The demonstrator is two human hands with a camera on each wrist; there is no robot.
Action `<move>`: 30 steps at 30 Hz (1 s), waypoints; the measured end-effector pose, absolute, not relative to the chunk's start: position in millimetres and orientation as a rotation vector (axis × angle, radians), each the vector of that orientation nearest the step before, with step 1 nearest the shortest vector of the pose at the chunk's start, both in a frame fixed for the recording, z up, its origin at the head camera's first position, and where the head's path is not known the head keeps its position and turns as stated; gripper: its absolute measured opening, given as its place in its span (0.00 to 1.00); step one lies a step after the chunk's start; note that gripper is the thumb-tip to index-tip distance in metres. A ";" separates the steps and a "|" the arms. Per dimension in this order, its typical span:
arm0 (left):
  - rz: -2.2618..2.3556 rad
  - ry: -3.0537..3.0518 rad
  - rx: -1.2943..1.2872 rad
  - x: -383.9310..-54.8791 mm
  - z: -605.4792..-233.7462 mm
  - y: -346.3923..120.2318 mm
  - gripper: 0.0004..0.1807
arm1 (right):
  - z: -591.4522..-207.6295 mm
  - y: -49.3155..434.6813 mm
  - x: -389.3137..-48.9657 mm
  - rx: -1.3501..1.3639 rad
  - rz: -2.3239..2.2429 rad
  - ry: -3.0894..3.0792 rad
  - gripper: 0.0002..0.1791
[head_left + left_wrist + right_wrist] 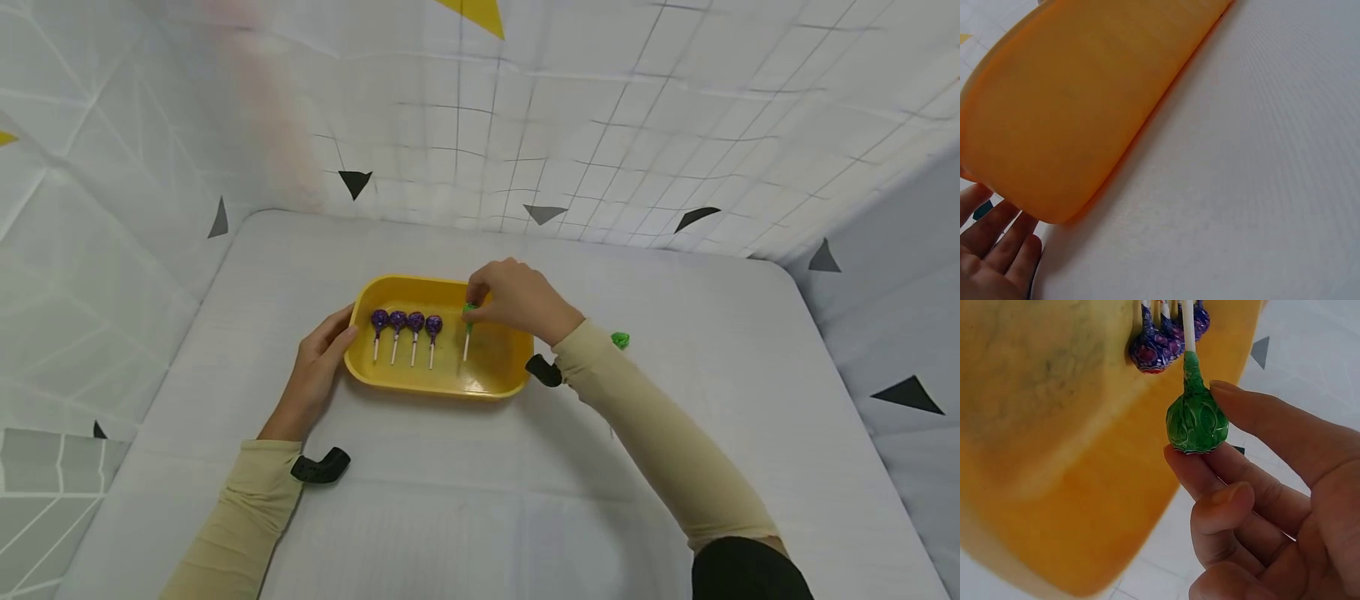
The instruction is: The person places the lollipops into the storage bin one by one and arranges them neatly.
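Observation:
A yellow tray (390, 382) lies on the table with several purple-wrapped lollipops (416, 322) in a row in its left half, sticks toward me. Over the tray's right half, my right hand (521, 298) pinches a green-wrapped lollipop (1197, 425) by its head between thumb and fingers. Its white stick (467, 346) points toward me in the head view. At the tray's left end, my left hand (318, 362) rests against the wall. In the left wrist view, the fairly straight fingers (1000, 240) touch the tray's outer side.
Another green-wrapped lollipop (620, 340) lies on the white table (450, 500) to the right of the tray, mostly hidden by my right sleeve (660, 433). White fabric walls (555, 125) with dark triangles stand at the back and sides.

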State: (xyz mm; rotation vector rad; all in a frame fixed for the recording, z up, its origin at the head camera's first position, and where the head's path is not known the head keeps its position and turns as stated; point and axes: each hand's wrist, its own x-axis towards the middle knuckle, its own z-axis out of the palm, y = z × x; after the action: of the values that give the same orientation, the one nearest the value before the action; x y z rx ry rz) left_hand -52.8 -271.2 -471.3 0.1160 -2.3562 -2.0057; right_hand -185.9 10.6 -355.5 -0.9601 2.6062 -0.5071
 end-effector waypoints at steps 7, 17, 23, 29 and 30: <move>-1.988 -2.373 0.130 -52.5 -470.5 -270.6 0.30 | -362.5 0.1 -189.1 -0.968 -0.495 2.574 0.14; -1.976 -2.387 0.140 -53.0 -470.9 -270.9 0.29 | -372.4 -14.4 -190.8 -0.939 -0.415 2.569 0.10; -1.973 -2.382 0.131 -52.9 -470.6 -271.0 0.30 | -376.8 -21.3 -192.3 -0.934 -0.376 2.564 0.10; -1.954 -2.392 0.126 -53.4 -471.2 -271.6 0.29 | -378.7 -27.2 -193.0 -0.922 -0.332 2.549 0.10; -1.951 -2.393 0.128 -53.3 -471.3 -271.9 0.29 | -379.9 -28.2 -193.4 -0.924 -0.325 2.547 0.10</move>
State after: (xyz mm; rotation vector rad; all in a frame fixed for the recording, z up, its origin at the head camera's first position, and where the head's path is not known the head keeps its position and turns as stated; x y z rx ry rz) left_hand -53.3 -271.9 -471.3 0.1280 -2.3934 -1.9506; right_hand -193.4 -28.2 -379.9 -0.9240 2.5470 -0.3251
